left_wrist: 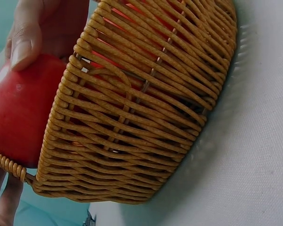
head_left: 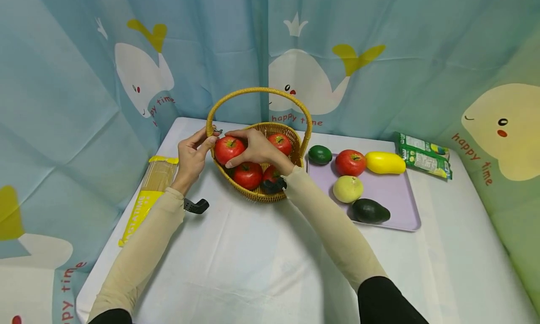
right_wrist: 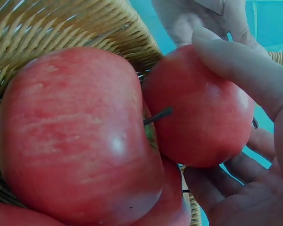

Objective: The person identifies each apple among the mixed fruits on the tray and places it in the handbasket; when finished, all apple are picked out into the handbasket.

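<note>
My right hand [head_left: 255, 146] grips a red apple [head_left: 229, 149] at the left rim of a wicker basket [head_left: 263, 196], thumb on one side and fingers on the other. In the right wrist view that apple [right_wrist: 198, 108] touches a larger striped apple [right_wrist: 80, 136] with a dark stem. Beside the rim, my left hand [head_left: 191, 155] pinches the lower left end of the basket's arched handle [head_left: 259, 89]. More red apples [head_left: 248, 176] lie inside the basket, partly hidden by the right hand and wrist. In the left wrist view the basket's woven side [left_wrist: 127, 117] hides most of the contents.
Right of the basket, a lilac tray [head_left: 396, 211] bears an apple [head_left: 350, 162], a yellow fruit [head_left: 385, 162], a pale round fruit [head_left: 348, 189], an avocado [head_left: 370, 211] and a small green fruit [head_left: 319, 154]. Green packets [head_left: 423, 157] lie beyond it. A pasta pack [head_left: 147, 192] lies at left.
</note>
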